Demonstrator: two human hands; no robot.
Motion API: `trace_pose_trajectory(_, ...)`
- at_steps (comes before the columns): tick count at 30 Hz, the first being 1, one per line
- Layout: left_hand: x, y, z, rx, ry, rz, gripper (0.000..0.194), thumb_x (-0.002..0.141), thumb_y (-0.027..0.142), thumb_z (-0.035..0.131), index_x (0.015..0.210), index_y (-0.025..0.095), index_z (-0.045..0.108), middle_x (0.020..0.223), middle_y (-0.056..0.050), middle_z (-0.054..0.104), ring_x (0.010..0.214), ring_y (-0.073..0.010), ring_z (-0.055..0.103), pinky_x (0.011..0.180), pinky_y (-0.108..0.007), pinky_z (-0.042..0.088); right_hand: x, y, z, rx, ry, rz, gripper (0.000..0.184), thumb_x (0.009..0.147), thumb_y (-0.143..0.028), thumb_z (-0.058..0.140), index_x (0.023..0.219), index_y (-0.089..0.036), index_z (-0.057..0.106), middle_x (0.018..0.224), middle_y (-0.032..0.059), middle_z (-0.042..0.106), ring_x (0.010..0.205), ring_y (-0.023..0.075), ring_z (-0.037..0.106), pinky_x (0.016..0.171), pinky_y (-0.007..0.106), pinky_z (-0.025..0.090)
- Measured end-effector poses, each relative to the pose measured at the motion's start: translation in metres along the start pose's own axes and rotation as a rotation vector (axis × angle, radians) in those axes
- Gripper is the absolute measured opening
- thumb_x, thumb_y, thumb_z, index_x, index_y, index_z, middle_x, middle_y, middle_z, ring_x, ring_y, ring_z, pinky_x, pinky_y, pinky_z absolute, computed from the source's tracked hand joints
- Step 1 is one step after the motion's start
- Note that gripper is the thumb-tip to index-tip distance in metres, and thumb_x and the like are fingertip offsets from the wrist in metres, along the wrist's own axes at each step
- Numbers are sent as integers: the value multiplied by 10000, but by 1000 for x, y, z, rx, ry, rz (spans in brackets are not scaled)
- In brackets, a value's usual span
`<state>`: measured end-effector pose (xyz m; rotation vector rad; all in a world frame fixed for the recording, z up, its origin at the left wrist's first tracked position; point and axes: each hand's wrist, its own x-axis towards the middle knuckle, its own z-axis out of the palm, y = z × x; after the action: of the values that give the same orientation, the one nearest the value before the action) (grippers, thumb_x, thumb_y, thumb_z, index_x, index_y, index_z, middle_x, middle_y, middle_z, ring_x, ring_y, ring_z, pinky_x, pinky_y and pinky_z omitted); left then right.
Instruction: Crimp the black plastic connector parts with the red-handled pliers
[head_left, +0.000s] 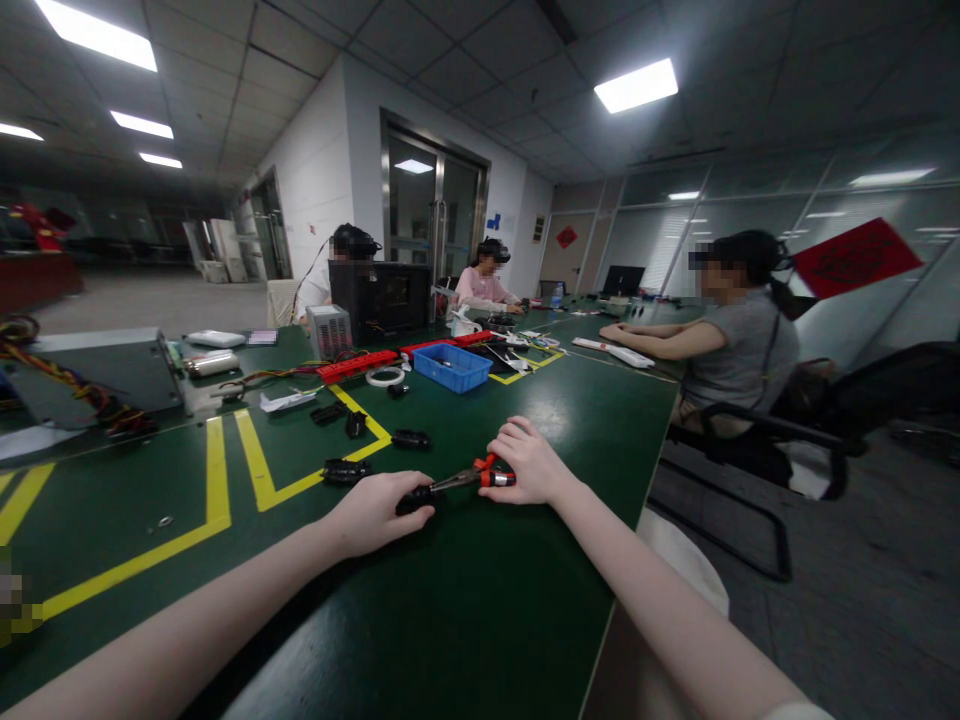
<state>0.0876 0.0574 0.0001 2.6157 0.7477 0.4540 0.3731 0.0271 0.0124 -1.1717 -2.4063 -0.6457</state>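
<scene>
1. A long dark green worktable (487, 600) with yellow tape lines fills an office room.
2. The left hand (375, 512) has its fingers curled around a small black plastic part (415, 497) lying on the table.
3. The right hand (527, 465) grips red-handled pliers (480, 477), whose tips meet the part just beyond the left fingertips.

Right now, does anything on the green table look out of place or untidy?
Nothing looks damaged or spilled. Several small black parts lie scattered loosely across the yellow floor-style lines on the table. The left hand holds a black part, and the right hand grips red-handled pliers.
</scene>
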Motion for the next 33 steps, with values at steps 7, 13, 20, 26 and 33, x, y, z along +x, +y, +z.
trace_pose_trajectory(7,0,4,-4,36,-37,-51,354,883,507,492,1044,222,628,890,-33,693,786,-204,644,683,-283,439,1,-2,-1,-8,-13,-10,479,738,-646,567,857,-184,612,766,58,607,827,231,534,968,450,342)
trace_pose_trajectory(13,0,6,-4,46,-31,-55,358,859,531,521,1009,226,630,876,-27,693,780,-204,644,670,-277,426,2,-3,-2,1,-10,-21,480,734,-649,567,855,-187,614,759,58,604,824,234,536,961,456,343)
trace_pose_trajectory(20,-1,3,-2,56,-19,-39,319,858,482,526,1035,235,624,883,-23,694,778,-201,645,676,-277,431,1,-3,-2,-17,-1,-28,482,735,-643,569,850,-178,613,759,60,603,825,232,542,965,447,346)
trace_pose_trajectory(26,-1,2,-2,68,-17,-31,318,849,463,535,1050,234,625,877,-22,694,778,-199,646,673,-274,434,2,-5,-4,-10,-5,-24,480,742,-642,562,855,-179,617,767,63,608,828,234,533,953,447,353)
trace_pose_trajectory(33,-1,3,-3,57,-10,-28,313,858,464,526,1047,236,627,869,-16,691,771,-192,638,655,-269,427,3,-5,-5,-7,-16,-15,487,746,-637,566,866,-168,622,800,75,613,835,234,534,966,445,348)
